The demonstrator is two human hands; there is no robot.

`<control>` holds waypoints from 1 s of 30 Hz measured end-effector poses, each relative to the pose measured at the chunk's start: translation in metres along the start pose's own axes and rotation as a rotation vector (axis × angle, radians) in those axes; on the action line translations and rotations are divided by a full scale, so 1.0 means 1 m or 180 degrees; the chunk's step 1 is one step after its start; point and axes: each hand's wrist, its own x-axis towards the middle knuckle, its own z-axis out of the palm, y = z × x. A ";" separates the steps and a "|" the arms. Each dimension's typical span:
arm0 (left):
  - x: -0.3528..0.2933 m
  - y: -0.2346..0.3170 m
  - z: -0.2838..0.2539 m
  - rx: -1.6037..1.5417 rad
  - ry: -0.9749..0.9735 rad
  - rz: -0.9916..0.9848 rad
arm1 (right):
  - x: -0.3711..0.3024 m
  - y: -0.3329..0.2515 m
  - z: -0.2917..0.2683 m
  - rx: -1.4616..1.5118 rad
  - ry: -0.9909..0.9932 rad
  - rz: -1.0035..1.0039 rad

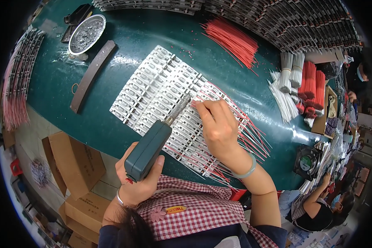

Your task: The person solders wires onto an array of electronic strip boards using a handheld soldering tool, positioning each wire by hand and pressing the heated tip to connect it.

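Note:
My left hand [137,183] grips a dark green soldering gun [149,148]; its metal tip [181,107] rests on a row of white circuit boards [153,89] laid out on the green table [124,37]. My right hand [216,124] pinches a thin red wire [193,103] right at the tip. Many red and white wires [252,138] stick out from the boards on the right side, under and beyond my right wrist.
A round metal dish [87,33] and a long brown bar [91,75] lie at the table's left. Loose red wires [231,39] and bundled wires [301,78] lie at the right. Cardboard boxes [72,163] stand below left. Another person [318,206] sits at lower right beside a small fan [306,161].

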 end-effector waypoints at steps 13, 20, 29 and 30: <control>-0.002 -0.004 0.004 -0.0055 -0.0072 -0.0136 | -0.001 -0.001 0.001 -0.0081 -0.0126 -0.0024; -0.003 0.000 0.001 0.0028 -0.0118 -0.0178 | 0.002 -0.003 -0.002 -0.0074 -0.0215 0.0007; -0.009 -0.001 -0.007 0.0062 -0.0019 -0.0039 | 0.001 -0.004 -0.002 -0.0141 -0.0205 -0.0008; -0.010 -0.002 -0.007 0.0066 -0.0002 0.0017 | 0.000 -0.003 -0.002 -0.0111 -0.0125 -0.0035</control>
